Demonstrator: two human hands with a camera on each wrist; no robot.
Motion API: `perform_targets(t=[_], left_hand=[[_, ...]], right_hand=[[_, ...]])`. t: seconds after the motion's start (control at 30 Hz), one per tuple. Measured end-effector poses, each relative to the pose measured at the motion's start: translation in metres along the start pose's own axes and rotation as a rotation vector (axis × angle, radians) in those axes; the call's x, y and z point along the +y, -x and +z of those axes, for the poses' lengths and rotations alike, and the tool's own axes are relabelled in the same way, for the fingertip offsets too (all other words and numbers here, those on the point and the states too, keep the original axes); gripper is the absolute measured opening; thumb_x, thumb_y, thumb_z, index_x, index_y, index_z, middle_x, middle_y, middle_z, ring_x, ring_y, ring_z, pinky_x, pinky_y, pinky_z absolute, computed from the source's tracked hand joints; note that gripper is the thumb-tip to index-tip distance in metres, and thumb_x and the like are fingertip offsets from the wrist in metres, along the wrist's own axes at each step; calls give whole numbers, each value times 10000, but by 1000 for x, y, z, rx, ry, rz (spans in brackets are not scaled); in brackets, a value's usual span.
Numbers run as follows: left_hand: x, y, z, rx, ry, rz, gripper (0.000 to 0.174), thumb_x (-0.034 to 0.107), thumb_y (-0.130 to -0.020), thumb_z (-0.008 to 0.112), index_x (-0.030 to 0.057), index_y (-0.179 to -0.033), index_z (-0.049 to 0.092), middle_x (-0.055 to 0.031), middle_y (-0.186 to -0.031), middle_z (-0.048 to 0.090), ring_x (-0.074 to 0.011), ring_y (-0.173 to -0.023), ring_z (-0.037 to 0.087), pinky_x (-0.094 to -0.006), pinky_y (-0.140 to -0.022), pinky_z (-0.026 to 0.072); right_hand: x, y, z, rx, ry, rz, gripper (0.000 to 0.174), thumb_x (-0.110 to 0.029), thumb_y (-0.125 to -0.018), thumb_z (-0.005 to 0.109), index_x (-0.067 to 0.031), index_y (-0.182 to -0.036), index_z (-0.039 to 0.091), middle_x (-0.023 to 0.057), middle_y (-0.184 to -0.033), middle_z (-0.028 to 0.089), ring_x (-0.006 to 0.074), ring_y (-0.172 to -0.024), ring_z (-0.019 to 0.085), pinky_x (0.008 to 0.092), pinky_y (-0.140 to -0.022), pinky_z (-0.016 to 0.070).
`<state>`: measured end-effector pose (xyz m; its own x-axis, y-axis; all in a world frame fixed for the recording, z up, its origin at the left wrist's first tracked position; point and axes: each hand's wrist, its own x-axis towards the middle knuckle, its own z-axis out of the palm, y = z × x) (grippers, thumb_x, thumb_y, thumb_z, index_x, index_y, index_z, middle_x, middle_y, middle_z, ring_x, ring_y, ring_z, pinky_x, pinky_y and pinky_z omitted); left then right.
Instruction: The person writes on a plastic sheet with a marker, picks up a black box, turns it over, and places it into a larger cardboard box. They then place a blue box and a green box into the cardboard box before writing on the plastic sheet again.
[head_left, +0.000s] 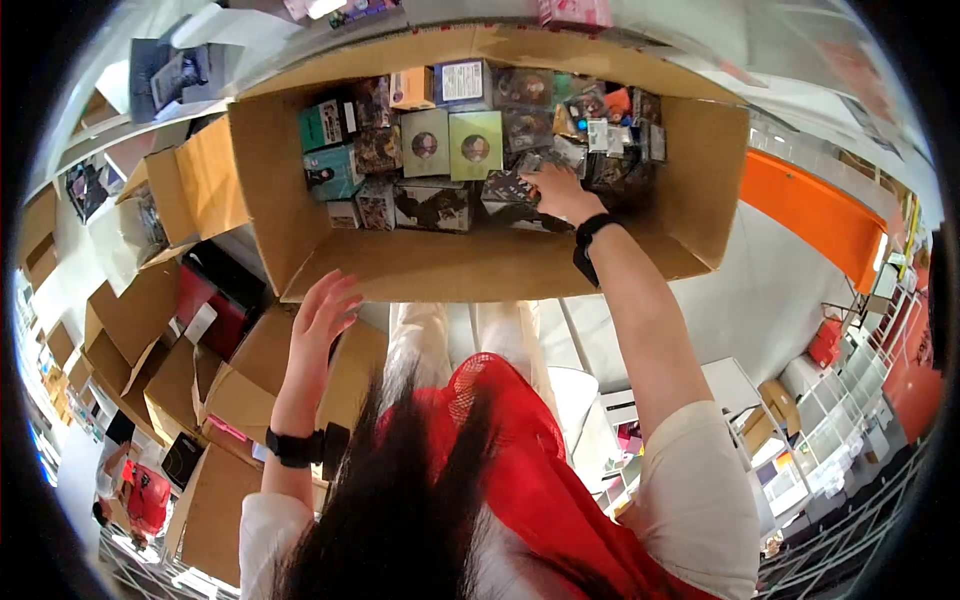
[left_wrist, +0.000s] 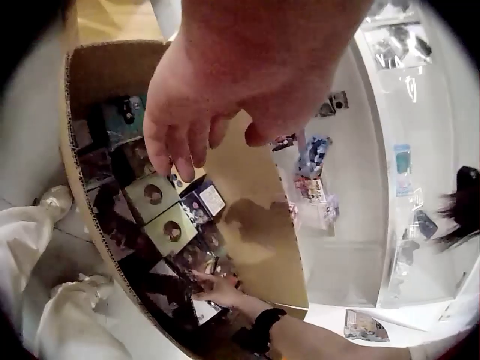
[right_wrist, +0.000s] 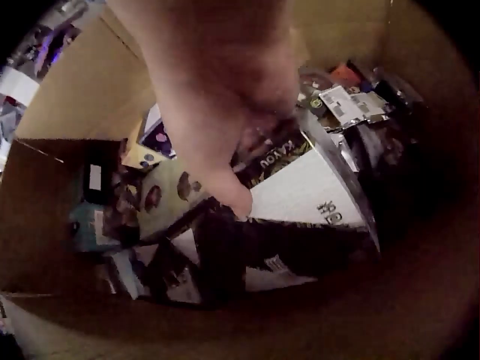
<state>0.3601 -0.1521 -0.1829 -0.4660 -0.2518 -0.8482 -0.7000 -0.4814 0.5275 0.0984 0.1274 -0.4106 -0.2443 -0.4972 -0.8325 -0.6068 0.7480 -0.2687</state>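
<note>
A large cardboard box (head_left: 480, 275) in front of me holds rows of small packaged boxes. Inside it, toward the right, my right hand (head_left: 565, 197) grips a black-and-white box (right_wrist: 300, 195) with KAYOU lettering, the thumb at its edge and the other fingers over its top. Two pale green boxes (head_left: 475, 145) with round pictures lie just left of that hand. My left hand (head_left: 325, 308) hovers by the near left rim, fingers loosely spread, holding nothing. In the left wrist view that hand (left_wrist: 217, 97) hangs over the box contents.
Teal boxes (head_left: 332, 172) fill the left end of the carton, and foil packets (head_left: 607, 135) lie at its right. Opened cartons (head_left: 130, 330) crowd the floor at left. An orange panel (head_left: 815, 215) and a white wire rack (head_left: 850, 400) stand at right.
</note>
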Motion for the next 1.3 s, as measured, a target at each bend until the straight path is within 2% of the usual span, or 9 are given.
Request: perform_targets(t=[0.2, 0.4, 0.5, 0.6, 0.63, 0.8, 0.97, 1.13, 1.3], left_hand=[[-38, -17, -16, 49, -64, -55, 410, 248, -937, 431, 62, -1302, 399, -69, -1275, 482, -164, -1089, 504, -302, -910, 387], [-55, -16, -18, 64, -73, -63, 436, 287, -928, 455, 46, -1287, 405, -87, -1278, 476, -171, -1083, 505, -295, -905, 386], [-58, -17, -25, -1, -130, 14, 401, 218, -937, 440, 47, -1297, 397, -77, -1258, 498, -164, -1058, 511, -292, -884, 390], [-46, -20, -25, -14, -163, 32, 390, 187, -936, 444, 40, -1294, 397, -77, -1253, 502, -162, -1057, 509, -287, -882, 385], [-46, -24, -25, -23, -163, 21, 399, 212, -932, 452, 44, -1291, 402, -78, -1257, 497, -166, -1060, 509, -297, -889, 385], [-49, -42, -17, -79, -208, 38, 425, 272, -926, 467, 56, -1287, 410, -82, -1259, 491, -178, -1071, 508, -319, -903, 387], [-4, -36, 3, -193, -351, 190, 364, 64, -916, 431, 23, -1277, 404, -82, -1240, 487, -169, -1060, 504, -283, -916, 374], [82, -20, 28, -215, -575, 447, 341, 76, -904, 461, 23, -1240, 443, -93, -1179, 532, -156, -985, 541, -273, -829, 430], [160, 9, 82, -198, -746, 732, 295, 72, -879, 486, 16, -1169, 477, -119, -1074, 563, -210, -931, 567, -305, -795, 448]], right_hand=[[28, -54, 28, -141, -161, -2, 408, -113, -811, 610, -130, -1212, 536, 131, -1201, 516, 315, -1097, 489, 399, -976, 407], [17, -49, 62, -138, -90, 462, 937, -392, -681, 759, -118, -1398, 221, 228, -1411, 192, 454, -1256, 253, 567, -929, 394], [17, -64, 75, -268, 52, 596, 946, -433, -707, 726, 23, -1367, 225, 234, -1412, 200, 421, -1251, 283, 481, -970, 380], [22, -54, 62, -289, -488, 432, 900, -426, -736, 700, 60, -1346, 250, 222, -1399, 250, 379, -1236, 329, 414, -991, 374], [7, -58, 64, -208, -63, 316, 852, -402, -759, 683, 59, -1342, 266, 210, -1382, 295, 360, -1217, 361, 398, -985, 384], [19, -71, 94, -212, -178, 366, 826, -364, -843, 574, 47, -1386, 108, 279, -1423, 116, 413, -1264, 286, 447, -996, 356], [-35, 7, 13, 117, -510, 367, 763, -364, -800, 610, 76, -1319, 265, 304, -1376, 230, 443, -1273, 233, 455, -1030, 295], [-39, 115, -77, 479, -500, 147, 554, -271, -850, 567, -24, -1291, 340, 231, -1269, 402, 378, -1061, 498, 416, -861, 439], [-15, 250, -178, 1326, -578, -68, 192, -106, -819, 588, -36, -998, 596, 126, -806, 622, 308, -736, 605, 379, -644, 488]])
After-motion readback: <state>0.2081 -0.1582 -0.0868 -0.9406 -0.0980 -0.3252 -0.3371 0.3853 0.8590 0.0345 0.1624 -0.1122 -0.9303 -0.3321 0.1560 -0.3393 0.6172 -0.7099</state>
